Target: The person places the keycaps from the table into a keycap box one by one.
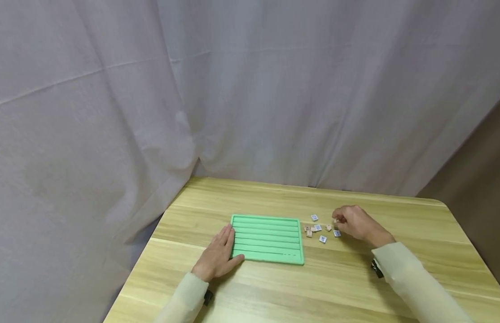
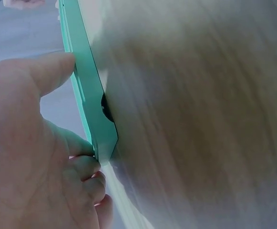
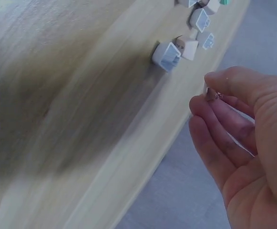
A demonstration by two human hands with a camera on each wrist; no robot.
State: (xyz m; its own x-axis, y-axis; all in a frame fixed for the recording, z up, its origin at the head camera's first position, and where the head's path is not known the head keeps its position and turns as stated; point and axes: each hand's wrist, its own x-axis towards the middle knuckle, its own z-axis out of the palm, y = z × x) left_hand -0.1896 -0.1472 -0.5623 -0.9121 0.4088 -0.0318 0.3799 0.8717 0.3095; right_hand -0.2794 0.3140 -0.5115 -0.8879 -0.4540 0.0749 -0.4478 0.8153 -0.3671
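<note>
My left hand [image 1: 217,256] rests at the near left corner of a green ridged tray [image 1: 267,240], its fingers along the left side and its thumb at the front edge. In the left wrist view, the thumb and fingertips touch the rim of the tray [image 2: 87,90]. To the right of the tray, my right hand [image 1: 355,222] pinches a small beige block [image 1: 335,223] between thumb and fingers. Most of that block [image 3: 211,94] is hidden by the fingertips in the right wrist view. Just beside this hand lies a white block with a blue face [image 1: 336,233].
Several small blocks lie loose between tray and right hand, among them a white-and-blue one [image 1: 322,239], another farther back [image 1: 314,217] and a beige one [image 1: 309,234]. They sit on a wooden table [image 1: 274,291]. A grey curtain [image 1: 266,112] hangs behind its far edge.
</note>
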